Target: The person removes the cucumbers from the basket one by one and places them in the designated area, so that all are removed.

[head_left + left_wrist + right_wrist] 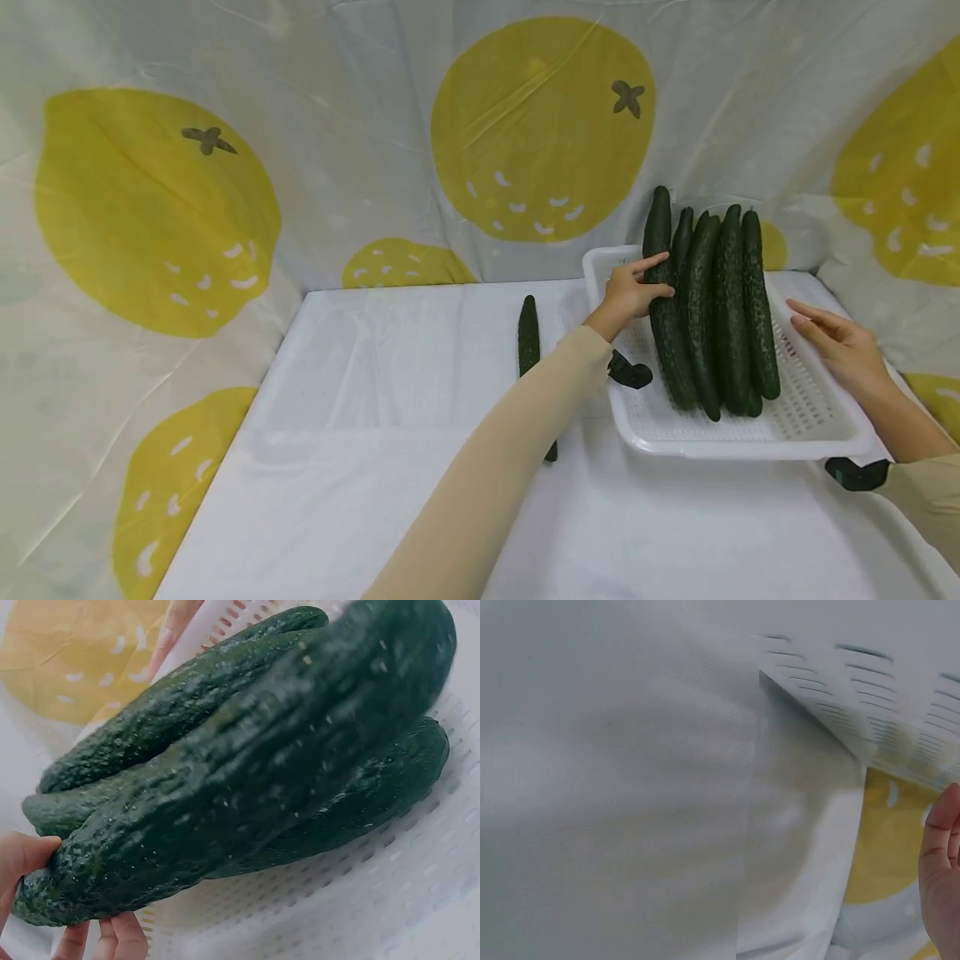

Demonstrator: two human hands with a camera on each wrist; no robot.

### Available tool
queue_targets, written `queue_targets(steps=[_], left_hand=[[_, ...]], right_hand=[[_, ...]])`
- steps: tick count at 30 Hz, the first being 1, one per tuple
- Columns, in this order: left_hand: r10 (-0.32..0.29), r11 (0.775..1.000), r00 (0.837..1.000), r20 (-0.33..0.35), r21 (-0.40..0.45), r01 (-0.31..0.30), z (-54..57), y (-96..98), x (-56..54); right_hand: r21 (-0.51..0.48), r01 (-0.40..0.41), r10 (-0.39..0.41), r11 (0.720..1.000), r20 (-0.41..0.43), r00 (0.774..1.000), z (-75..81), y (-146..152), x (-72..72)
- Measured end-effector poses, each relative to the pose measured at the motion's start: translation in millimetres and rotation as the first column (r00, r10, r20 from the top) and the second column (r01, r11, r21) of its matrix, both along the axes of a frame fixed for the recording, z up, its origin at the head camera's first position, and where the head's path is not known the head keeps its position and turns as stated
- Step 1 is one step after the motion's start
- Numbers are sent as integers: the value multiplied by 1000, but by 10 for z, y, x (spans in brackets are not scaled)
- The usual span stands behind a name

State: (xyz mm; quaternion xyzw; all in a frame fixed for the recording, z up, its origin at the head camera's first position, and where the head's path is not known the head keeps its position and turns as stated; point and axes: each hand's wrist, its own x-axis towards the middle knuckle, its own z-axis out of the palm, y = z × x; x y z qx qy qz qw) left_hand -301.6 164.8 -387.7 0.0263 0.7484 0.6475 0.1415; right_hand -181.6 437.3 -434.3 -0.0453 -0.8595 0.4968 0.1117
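Note:
My left hand (630,290) grips a long dark green cucumber (657,223) at the left side of a white perforated basket (738,450). The left wrist view shows thumb and fingers on either side of one end of this bumpy cucumber (225,787). Several more cucumbers (729,308) lie side by side lengthwise in the basket, to the right of the held one. Beside the basket's right rim is my right hand (843,346), fingers extended and nothing in its grasp. In the right wrist view, that hand (941,870) appears at the right edge, close to the slotted basket wall (900,697).
A single cucumber (528,337) lies on the white-covered table (360,500) left of the basket, partly hidden behind my left forearm. A hanging cloth (360,125) with large yellow fruit prints rises behind the table and along its sides.

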Motion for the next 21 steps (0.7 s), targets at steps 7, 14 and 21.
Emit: queue_targets(steps=[7,14,21], left_hand=[[-9,995,1000,24,96,6,161,-43,37],[8,988,998,63,154,-18,308,-88,99],[-25,964,996,86,265,1,460,-216,164]], right_hand=[[-21,-3,3,1000,-7,1000,17,6,3],[-25,-3,3,1000,-11,1000,18,-4,10],[-28,-13,12,1000,-18,1000,17,-15,10]])
